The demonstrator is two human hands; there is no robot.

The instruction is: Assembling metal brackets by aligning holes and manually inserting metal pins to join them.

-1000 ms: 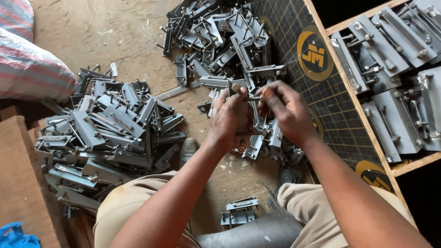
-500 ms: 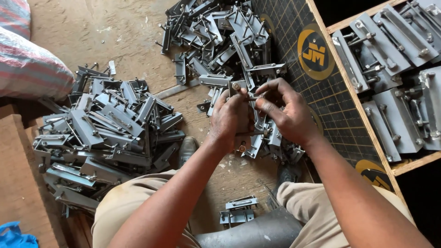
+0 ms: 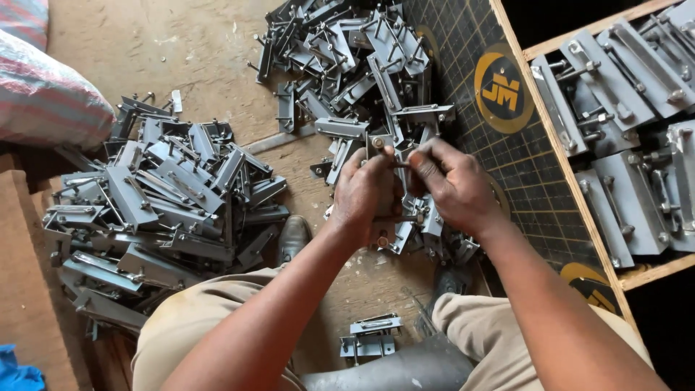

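We grip a grey metal bracket [image 3: 382,148] with our left hand [image 3: 365,192] while our right hand [image 3: 452,185] pinches its bolt (between two bracket piles [image 3: 163,210] on the floor).

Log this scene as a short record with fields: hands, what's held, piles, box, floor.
hands: left hand and right hand together, both gripping one metal part
left pile: grey brackets
top pile: more brackets
box: wooden tray at right, holding larger brackets
floor: dirt, gridded mat
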